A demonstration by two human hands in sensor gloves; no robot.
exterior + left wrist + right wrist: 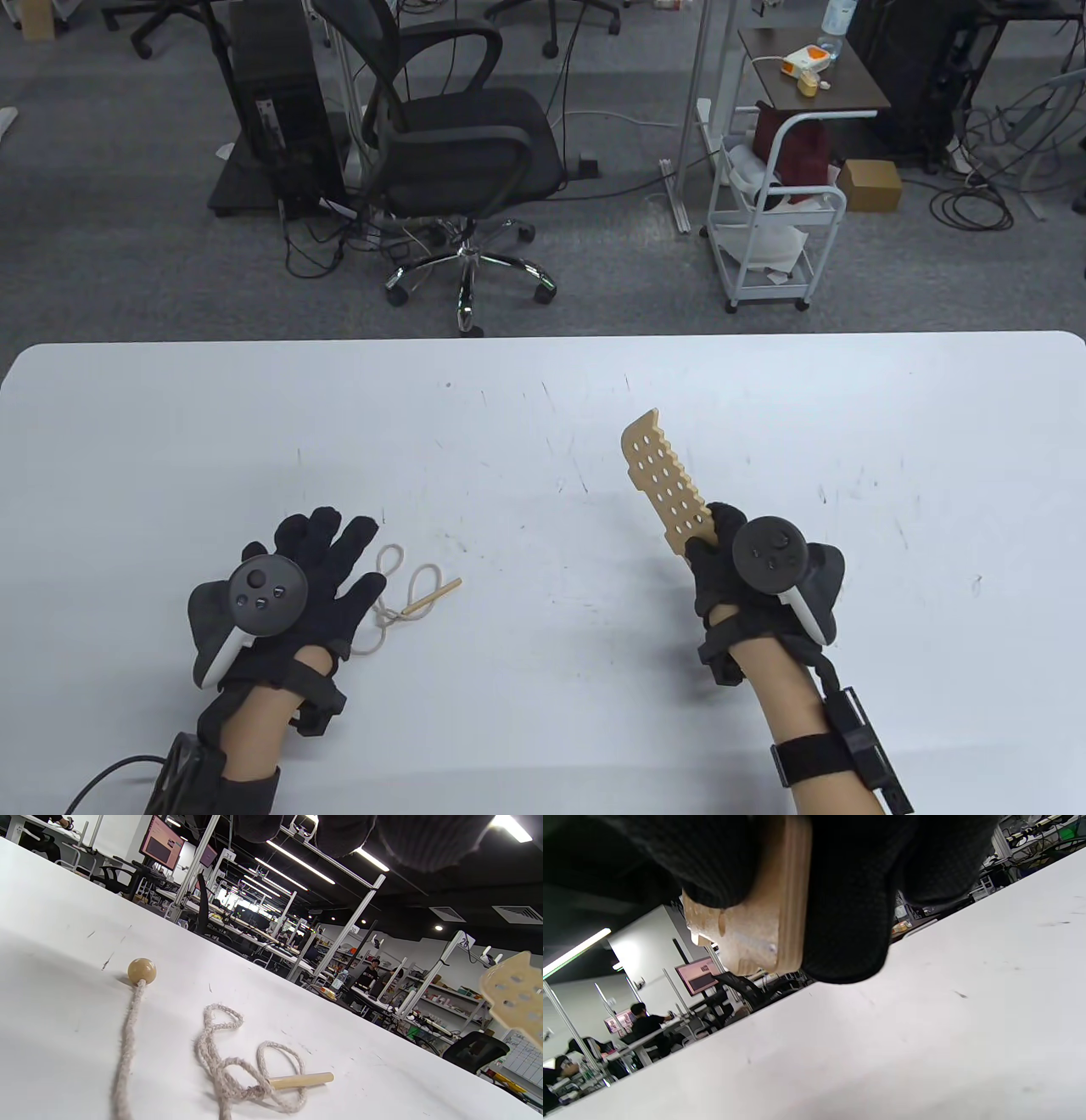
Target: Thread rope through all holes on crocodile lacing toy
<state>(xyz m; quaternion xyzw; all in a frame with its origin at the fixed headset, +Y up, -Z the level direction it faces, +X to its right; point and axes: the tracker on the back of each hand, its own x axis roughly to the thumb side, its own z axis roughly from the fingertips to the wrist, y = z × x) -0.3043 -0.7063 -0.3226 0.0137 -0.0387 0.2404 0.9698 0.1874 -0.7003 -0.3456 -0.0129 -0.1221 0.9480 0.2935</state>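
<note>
Rope [392, 594], unthreaded, coiled on table [543, 407] at 3 o'clock of left hand [288, 586], fingers spread, holding nothing; crocodile board [666, 484] gripped by right hand [747, 569], pointing 11 o'clock; advice: pinch wooden needle [433, 596] near tip, steady board.

Bright ceiling strip lights [302, 861] are flooding the white tabletop [543, 399] evenly, leaving only soft shadows, while the wrist views are bending lines at their edges (the near fingers [848, 899] and crocodile board [515, 997] blurring).
</note>
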